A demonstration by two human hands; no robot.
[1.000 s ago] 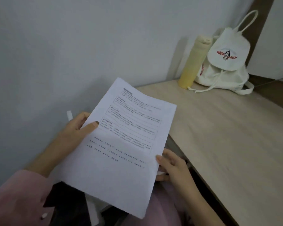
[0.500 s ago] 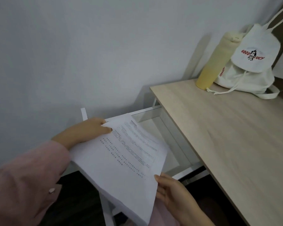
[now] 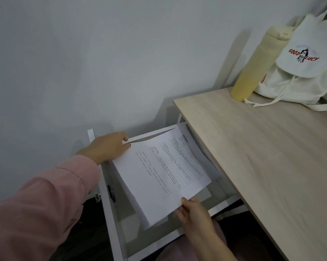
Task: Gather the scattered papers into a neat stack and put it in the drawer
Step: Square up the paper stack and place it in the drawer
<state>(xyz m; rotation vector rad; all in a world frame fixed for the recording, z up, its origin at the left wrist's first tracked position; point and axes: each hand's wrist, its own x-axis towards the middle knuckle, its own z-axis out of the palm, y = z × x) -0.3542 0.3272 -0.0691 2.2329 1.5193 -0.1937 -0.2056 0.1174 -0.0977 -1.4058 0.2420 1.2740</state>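
There is only one view, from a wide camera on the person's head. It looks forward and down, close above the open drawer (image 3: 111, 219), with the worktop (image 3: 262, 166) at the right and the wall (image 3: 83, 63) behind.

Light wood table (image 3: 262, 166); a white drawer (image 3: 111, 223) stands open under its left edge. At the far corner stands a yellow bottle (image 3: 253, 68), with a white drawstring bag (image 3: 294, 85) just beside it.
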